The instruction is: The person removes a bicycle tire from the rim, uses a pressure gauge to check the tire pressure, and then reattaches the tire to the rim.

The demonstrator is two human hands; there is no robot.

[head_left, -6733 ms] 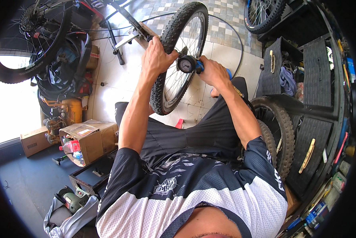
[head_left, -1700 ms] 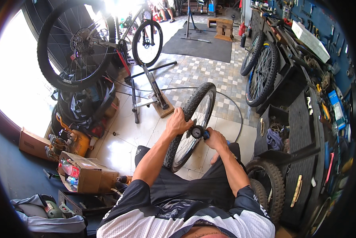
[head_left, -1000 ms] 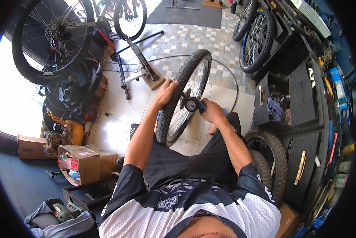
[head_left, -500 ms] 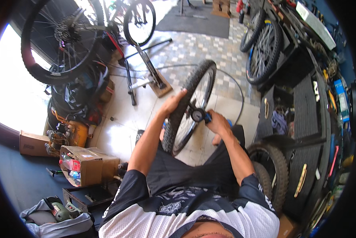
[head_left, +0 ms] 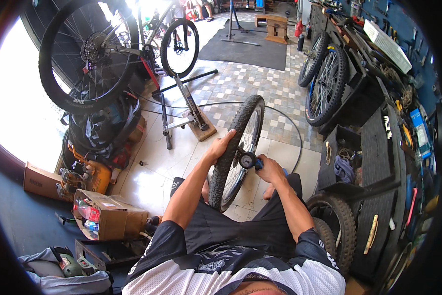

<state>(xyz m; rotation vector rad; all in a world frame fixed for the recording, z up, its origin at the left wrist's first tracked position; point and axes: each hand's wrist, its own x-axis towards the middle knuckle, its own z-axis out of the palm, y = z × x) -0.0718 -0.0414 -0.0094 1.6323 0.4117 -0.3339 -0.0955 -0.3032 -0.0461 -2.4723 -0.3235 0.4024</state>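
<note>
A bicycle wheel (head_left: 222, 173) with a black knobby tyre stands upright between my legs, leaning a little. My left hand (head_left: 223, 146) is closed on the left side of its tyre, the thumb lying over the tread. On the wheel's other side, my right hand (head_left: 271, 170) grips a blue-handled tyre inflator. Its round dial gauge (head_left: 247, 160) sits close to the spokes near the hub. A thin black hose (head_left: 299, 135) curves across the floor behind my right hand. The inflator's nozzle end and where it meets the wheel cannot be made out.
To the left are an upturned bicycle (head_left: 95, 49), a black stand with a wooden foot (head_left: 201, 129) and an open cardboard box (head_left: 115, 219) of bottles. On the right, more wheels (head_left: 325, 86) lean by a dark workbench with open drawers (head_left: 341, 167). A loose tyre (head_left: 346, 226) stands by my right leg.
The view has tilted up, so the room sits lower in the picture and more of its far end shows. Both hands keep their holds on the wheel and the inflator.
</note>
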